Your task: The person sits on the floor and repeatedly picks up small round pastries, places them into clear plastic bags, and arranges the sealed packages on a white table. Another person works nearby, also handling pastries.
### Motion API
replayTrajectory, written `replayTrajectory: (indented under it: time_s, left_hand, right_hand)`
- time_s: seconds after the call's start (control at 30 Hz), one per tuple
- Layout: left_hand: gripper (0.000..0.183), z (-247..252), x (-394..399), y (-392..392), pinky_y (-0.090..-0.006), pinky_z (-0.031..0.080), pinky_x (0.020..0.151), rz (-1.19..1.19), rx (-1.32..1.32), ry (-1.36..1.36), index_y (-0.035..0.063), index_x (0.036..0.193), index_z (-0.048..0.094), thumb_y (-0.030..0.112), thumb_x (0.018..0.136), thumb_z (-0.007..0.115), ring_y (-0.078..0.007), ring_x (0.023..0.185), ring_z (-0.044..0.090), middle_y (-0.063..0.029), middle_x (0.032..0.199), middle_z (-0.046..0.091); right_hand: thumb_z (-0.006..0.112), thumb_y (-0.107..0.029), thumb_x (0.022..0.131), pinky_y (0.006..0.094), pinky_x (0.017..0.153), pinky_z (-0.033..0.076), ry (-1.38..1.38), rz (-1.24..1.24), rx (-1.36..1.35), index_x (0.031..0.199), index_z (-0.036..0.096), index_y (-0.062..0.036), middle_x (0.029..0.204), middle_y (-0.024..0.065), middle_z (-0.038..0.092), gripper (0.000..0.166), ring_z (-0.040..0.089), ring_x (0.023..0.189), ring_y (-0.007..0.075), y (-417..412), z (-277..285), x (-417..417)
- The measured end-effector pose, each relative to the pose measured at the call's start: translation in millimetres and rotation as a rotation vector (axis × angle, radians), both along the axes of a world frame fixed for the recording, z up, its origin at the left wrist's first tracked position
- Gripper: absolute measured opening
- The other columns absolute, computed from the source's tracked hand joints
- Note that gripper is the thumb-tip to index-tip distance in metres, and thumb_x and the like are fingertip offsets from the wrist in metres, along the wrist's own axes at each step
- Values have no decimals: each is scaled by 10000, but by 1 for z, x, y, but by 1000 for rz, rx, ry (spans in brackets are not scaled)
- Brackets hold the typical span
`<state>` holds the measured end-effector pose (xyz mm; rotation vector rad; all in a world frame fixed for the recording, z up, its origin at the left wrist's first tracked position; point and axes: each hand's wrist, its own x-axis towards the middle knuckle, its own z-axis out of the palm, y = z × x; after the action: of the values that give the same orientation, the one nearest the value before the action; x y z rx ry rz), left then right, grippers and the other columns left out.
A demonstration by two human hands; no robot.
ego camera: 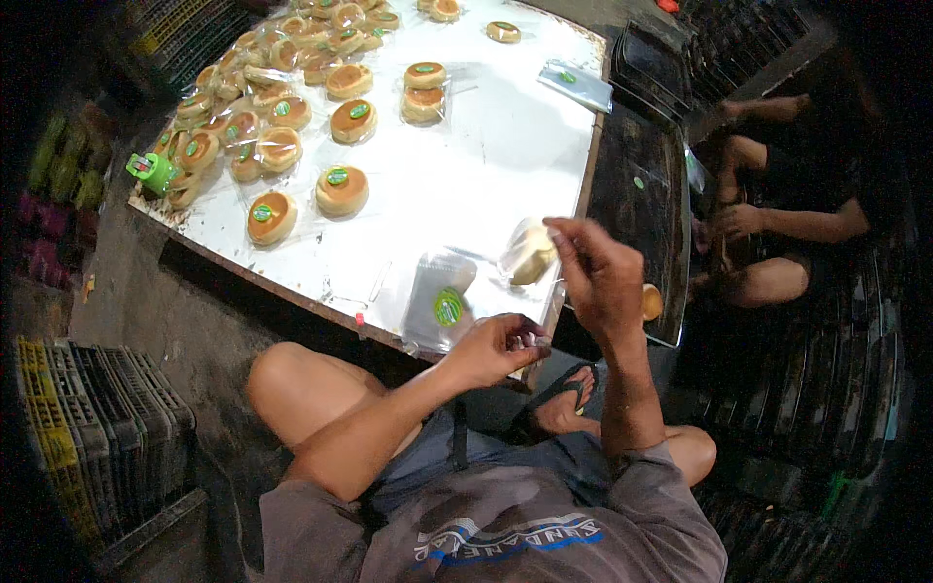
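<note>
A pale round bun (532, 256) in a clear plastic bag is tilted and blurred near the table's right front corner. At the top edge of its bag, the thumb and forefinger of my right hand (603, 275) are pinched together. My left hand (496, 351) is curled at the table's front edge, with a shiny bit of clear plastic film (538, 340) between its fingers. Just beyond that hand lies a stack of clear plastic bags (430, 291), the top one bearing a round green label (448, 307).
Several bagged buns (271, 217) spread over the white table (466, 189), heaped at the far left. A green tape dispenser or similar item (151, 172) sits at the left corner. More bags (576, 86) lie far right. Dark baking trays (634, 182) and a seated person (787, 218) are rightward.
</note>
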<state>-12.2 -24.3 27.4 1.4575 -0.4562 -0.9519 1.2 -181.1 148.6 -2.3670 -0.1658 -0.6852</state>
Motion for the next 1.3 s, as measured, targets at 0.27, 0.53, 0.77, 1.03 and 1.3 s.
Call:
replayTrajectory:
  time_s: [0.27,0.53,0.77,1.03,1.3]
  left_hand:
    - [264,-21,15,3,-445,434,811,204,429,-1102,83,921,699,216,714,792,-298,949,561,-92,925,613]
    - [79,-48,18,11,-405,403,823,211,375,-1220,111,797,685,182,792,720,-226,903,559,-20,852,607]
    - [131,2,17,-3,-387,363,826,365,208,-1450,162,834,702,219,743,777,-195,888,565,39,828,628]
    - [206,-10,20,-14,-412,403,887,333,134,-1263,89,973,683,166,791,741,-268,994,571,-49,994,644]
    - [454,-53,25,-5,-426,414,999,458,12,-823,-25,1317,426,77,908,596,-338,1139,534,-194,1217,536]
  right_hand:
    - [600,-134,966,341,957,507,-1,365,566,1513,268,-77,1343,222,541,643,597,1173,260,-12,22,92]
    - [635,-112,941,308,902,514,218,105,706,1294,533,16,1132,160,658,389,646,1028,197,-48,-68,9]
    - [605,-218,970,284,794,524,696,-92,775,1241,554,15,1044,105,688,361,646,904,157,-41,-121,-76]
    - [616,-201,955,307,793,538,411,-130,726,1170,650,-5,1034,134,705,292,673,919,171,-15,-123,-65]
    - [702,-298,852,441,1001,417,211,-92,-3,1298,580,-88,1342,142,557,508,506,1245,320,-11,-152,-62]
